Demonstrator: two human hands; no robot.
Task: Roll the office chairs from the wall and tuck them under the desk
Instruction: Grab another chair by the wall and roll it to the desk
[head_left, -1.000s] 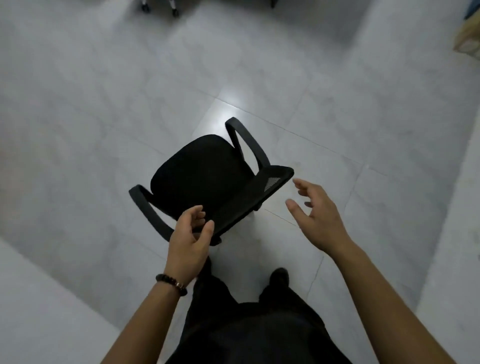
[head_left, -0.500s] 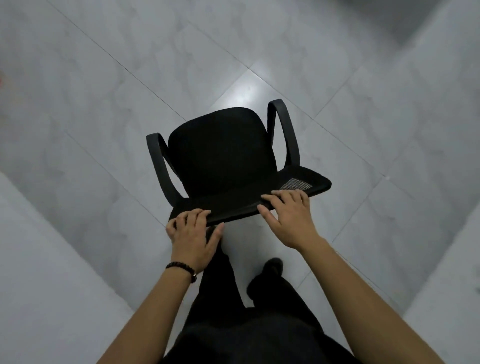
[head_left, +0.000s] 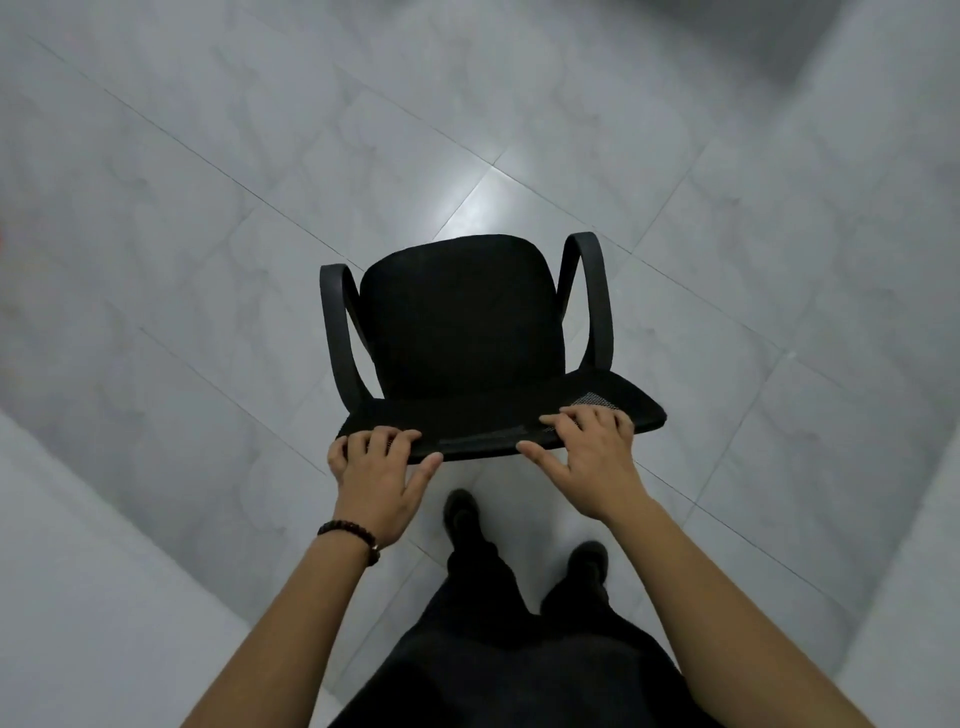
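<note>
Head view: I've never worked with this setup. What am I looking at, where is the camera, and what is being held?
There is no machine here. A person wears the camera on their head, so this single picture looks forward and down at their own arms. The left hand, with a bead bracelet on its wrist, and the right hand each curl their fingers over the top edge of a black chair, seen from above and behind. That is the grip. The chair stands on a pale tiled floor. The person's shoes show just below it.
</note>
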